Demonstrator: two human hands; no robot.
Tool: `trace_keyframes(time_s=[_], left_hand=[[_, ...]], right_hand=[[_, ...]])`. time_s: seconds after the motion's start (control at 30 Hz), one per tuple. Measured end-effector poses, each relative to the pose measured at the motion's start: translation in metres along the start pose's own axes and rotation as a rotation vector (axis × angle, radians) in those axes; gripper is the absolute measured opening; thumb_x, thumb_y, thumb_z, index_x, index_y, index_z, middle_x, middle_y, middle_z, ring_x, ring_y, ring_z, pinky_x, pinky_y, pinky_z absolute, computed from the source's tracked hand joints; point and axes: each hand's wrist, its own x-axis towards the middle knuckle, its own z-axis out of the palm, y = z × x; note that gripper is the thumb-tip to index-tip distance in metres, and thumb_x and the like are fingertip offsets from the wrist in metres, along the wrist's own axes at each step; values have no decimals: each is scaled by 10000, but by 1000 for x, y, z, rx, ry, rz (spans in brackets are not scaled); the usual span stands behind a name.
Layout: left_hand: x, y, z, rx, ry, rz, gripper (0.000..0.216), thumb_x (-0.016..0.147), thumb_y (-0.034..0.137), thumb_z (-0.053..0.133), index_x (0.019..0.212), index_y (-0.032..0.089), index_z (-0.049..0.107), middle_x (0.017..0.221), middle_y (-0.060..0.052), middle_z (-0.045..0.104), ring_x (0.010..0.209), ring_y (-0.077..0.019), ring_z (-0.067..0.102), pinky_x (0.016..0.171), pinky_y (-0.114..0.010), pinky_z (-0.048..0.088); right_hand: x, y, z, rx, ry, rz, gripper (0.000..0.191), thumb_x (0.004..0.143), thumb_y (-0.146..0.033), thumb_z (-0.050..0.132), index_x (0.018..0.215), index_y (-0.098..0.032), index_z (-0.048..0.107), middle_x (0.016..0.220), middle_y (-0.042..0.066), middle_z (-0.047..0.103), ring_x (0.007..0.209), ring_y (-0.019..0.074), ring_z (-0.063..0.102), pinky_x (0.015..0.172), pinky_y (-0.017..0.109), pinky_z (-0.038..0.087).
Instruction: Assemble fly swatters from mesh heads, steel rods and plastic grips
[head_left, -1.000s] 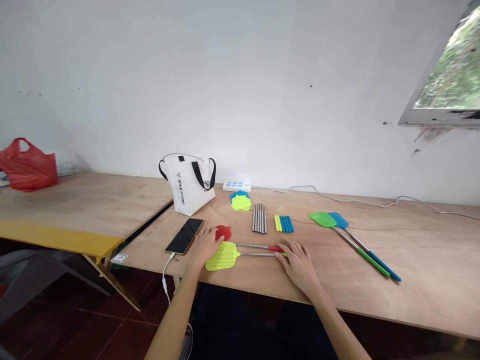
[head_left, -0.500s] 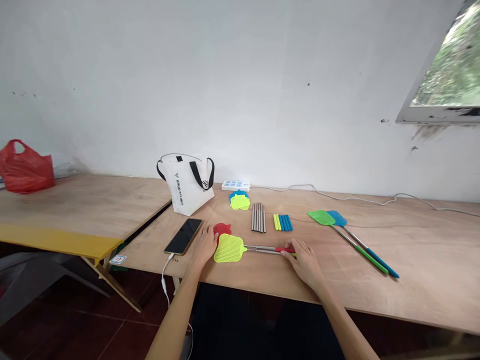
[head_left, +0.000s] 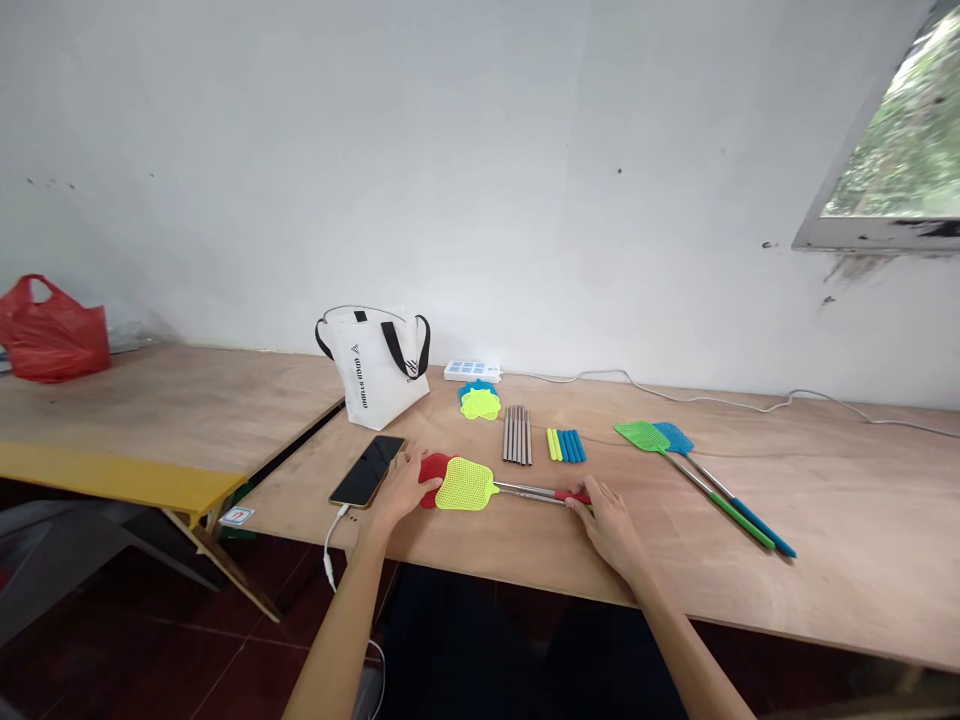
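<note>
A yellow fly swatter [head_left: 466, 484] lies on the plywood table [head_left: 825, 560], its head overlapping a red swatter head [head_left: 429, 467] beneath it. My left hand [head_left: 399, 484] rests with fingers spread against the red and yellow heads. My right hand [head_left: 606, 518] lies at the handle ends, fingertips on the red handle [head_left: 571, 496]; a grip is not visible. Metal shafts [head_left: 525, 491] run between the two hands.
A black phone [head_left: 367, 471] with a white cable lies left of my left hand. Behind stand a white tote bag [head_left: 379, 368], a power strip [head_left: 472, 371], loose swatter heads [head_left: 480, 401], metal rods [head_left: 517, 436], coloured handles [head_left: 567, 445] and two finished swatters [head_left: 697, 470]. A red bag [head_left: 51, 331] sits far left.
The yellow swatter has slid right and back, so that its head now overlaps the red head. Both hands moved with it.
</note>
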Motion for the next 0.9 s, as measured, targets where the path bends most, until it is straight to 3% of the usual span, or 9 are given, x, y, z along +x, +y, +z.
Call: trace_keyframes(time_s=[0.2, 0.37, 0.53, 0.7, 0.9], left_hand=[[-6, 17, -20, -13, 33, -96, 553, 822, 271, 660, 1351, 196, 517, 1264, -133, 518, 1070, -292, 666, 938, -387, 518], [-7, 22, -36, -170, 177, -38, 475, 818, 147, 575, 1288, 211, 535, 1245, -112, 598, 1136, -281, 646, 978, -408, 512], [-12, 44, -50, -576, 310, -66, 416, 793, 373, 732, 1138, 188, 591, 1028, -75, 720, 913, -256, 697, 788, -357, 572], [-14, 70, -42, -981, 294, -66, 476, 719, 531, 814, 962, 138, 698, 961, -88, 752, 857, -242, 707, 753, -320, 575], [-11, 87, -20, -1215, 322, -129, 494, 717, 540, 826, 981, 143, 698, 951, -75, 744, 820, -211, 713, 721, -286, 571]], right_hand=[[3, 4, 2, 97, 7, 28, 168, 991, -336, 452, 865, -257, 531, 922, 41, 684, 898, 240, 639, 818, 379, 495], [3, 5, -1, 51, 67, -1, 248, 1012, -318, 396, 1037, -259, 636, 1042, 77, 681, 992, 262, 617, 873, 418, 494], [4, 1, -5, 4, 117, 5, 373, 1030, -332, 344, 1234, -293, 654, 987, 75, 637, 969, 262, 608, 854, 417, 506], [5, -4, -8, 68, 119, 5, 417, 1048, -403, 312, 1209, -288, 679, 923, 72, 627, 896, 250, 617, 808, 394, 517], [3, -9, -11, 160, 93, -15, 420, 1059, -449, 300, 1195, -297, 667, 1036, 63, 671, 1020, 245, 618, 913, 404, 497]])
